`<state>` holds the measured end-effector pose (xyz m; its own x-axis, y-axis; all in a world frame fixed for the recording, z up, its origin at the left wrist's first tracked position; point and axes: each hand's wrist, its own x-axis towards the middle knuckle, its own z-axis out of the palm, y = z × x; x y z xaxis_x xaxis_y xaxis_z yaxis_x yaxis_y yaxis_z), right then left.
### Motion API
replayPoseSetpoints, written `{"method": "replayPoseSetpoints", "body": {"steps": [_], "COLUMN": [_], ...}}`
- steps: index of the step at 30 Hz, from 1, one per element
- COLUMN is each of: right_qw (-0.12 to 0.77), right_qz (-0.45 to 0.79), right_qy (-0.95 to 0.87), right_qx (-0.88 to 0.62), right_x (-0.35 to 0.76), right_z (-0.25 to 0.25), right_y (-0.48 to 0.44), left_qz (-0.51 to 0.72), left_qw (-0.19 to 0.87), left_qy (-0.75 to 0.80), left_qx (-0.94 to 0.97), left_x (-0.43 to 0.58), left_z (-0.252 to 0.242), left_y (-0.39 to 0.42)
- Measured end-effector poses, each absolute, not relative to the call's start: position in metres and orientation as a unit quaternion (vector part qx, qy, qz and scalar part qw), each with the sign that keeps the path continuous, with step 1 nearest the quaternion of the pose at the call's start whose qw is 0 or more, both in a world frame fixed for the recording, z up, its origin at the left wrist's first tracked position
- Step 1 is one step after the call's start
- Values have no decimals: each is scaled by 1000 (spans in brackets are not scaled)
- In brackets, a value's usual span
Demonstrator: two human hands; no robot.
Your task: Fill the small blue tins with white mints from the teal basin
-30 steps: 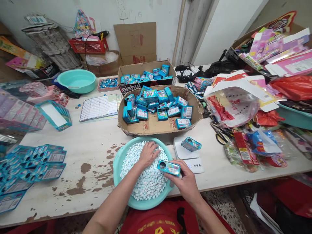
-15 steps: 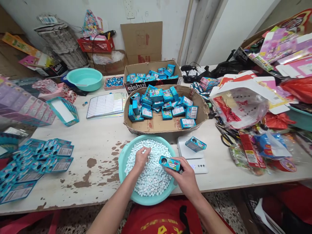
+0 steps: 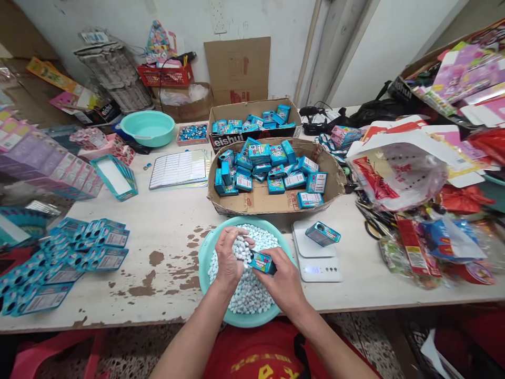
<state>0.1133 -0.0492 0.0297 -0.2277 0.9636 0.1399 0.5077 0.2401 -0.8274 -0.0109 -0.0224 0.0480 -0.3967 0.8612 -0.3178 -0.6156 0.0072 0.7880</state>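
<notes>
A teal basin (image 3: 205, 251) full of small white candies (image 3: 248, 295) sits at the table's near edge. My left hand (image 3: 229, 256) is raised over it, cupped around a handful of candies. Beside it my right hand (image 3: 278, 279) grips a small blue box (image 3: 263, 262), whose end points at the left hand. Another small blue box (image 3: 322, 234) lies on a white scale (image 3: 315, 260) just right of the basin.
Behind the basin stands a cardboard tray (image 3: 272, 202) with several blue boxes, and a second carton (image 3: 252, 122) behind it. Flat blue box blanks (image 3: 63, 258) lie at left. Bags, scissors and packaging (image 3: 410, 210) crowd the right. An empty teal basin (image 3: 148, 128) sits at the back.
My left hand has lifted out of the candies with a handful and closed in on the box. My right hand has brought the box leftward to meet it.
</notes>
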Motion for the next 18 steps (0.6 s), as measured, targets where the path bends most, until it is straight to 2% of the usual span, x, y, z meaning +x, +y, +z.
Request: {"method": "replayPoseSetpoints", "body": {"steps": [5, 11, 18], "right_qw": [309, 346, 327], "right_qz": [344, 347, 357], "right_qy": [-718, -696, -696], "right_qx": [-521, -524, -530], "right_x": [114, 119, 124], "right_z": [33, 40, 40], "right_y": [-47, -44, -42], "left_qz": [686, 683, 681], "left_qw": [532, 518, 508], "left_qy": [479, 496, 506], "left_qx": [129, 139, 151], "left_x": [-9, -4, 0], "left_z": [47, 50, 49], "left_y": [-16, -15, -15]}}
